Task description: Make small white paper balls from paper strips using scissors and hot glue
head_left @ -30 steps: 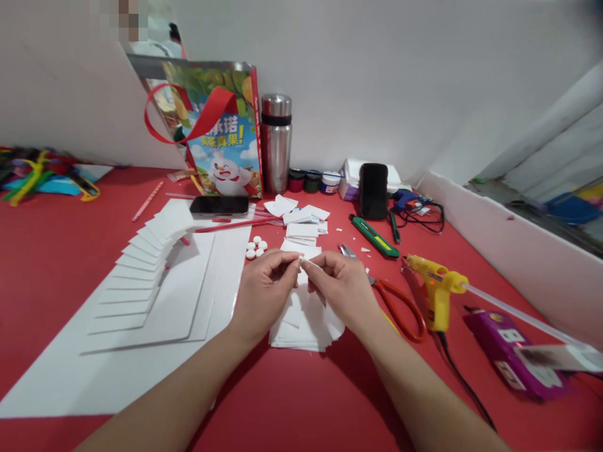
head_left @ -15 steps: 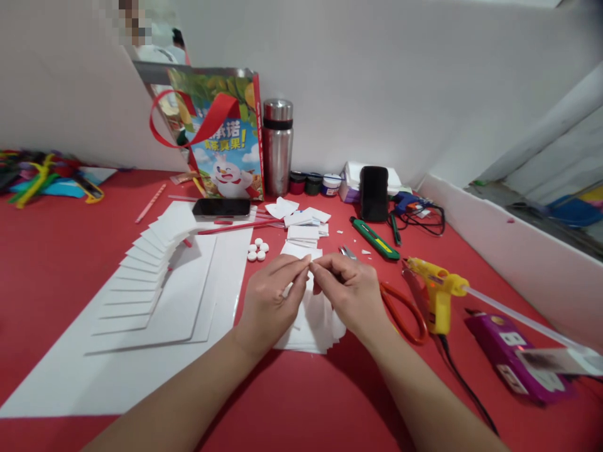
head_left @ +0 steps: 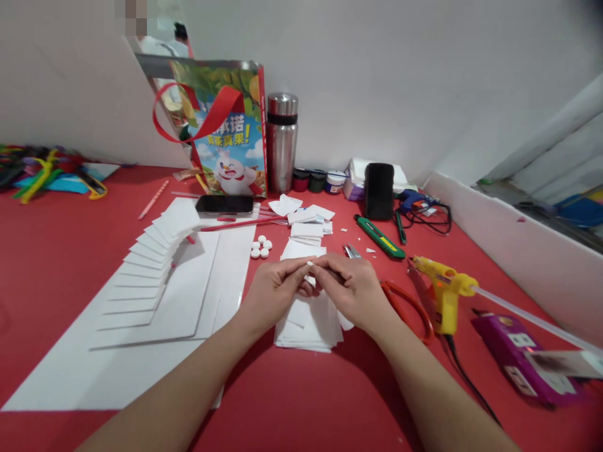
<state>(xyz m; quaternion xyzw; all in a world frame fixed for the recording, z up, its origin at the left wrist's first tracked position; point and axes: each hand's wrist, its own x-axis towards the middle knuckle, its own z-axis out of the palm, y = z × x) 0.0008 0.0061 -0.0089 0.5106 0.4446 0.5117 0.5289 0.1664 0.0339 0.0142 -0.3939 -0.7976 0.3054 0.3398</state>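
Far off to the left of the hands, a tangle of coloured pipe cleaners is lying on the red tabletop. Nearer, left of the left hand, a fan of white strips is resting on big white sheets. Beyond the left hand a dark phone is lying flat, with a printed gift bag and a steel flask standing behind it, and a few little white discs are sitting just ahead of the knuckles. The left hand is curling nearly closed, its thumb and forefinger pinching a small white piece. The right hand is meeting it fingertip to fingertip, curled the same way and pinching the same piece from the other side. The piece is being held between the two hands, above a stack of white squares lying under them. Beyond the right hand a green knife is lying at a slant. Just right of that hand, red scissors are showing partly from behind it, a yellow glue gun is standing near them, and a purple power strip is lying farther right.
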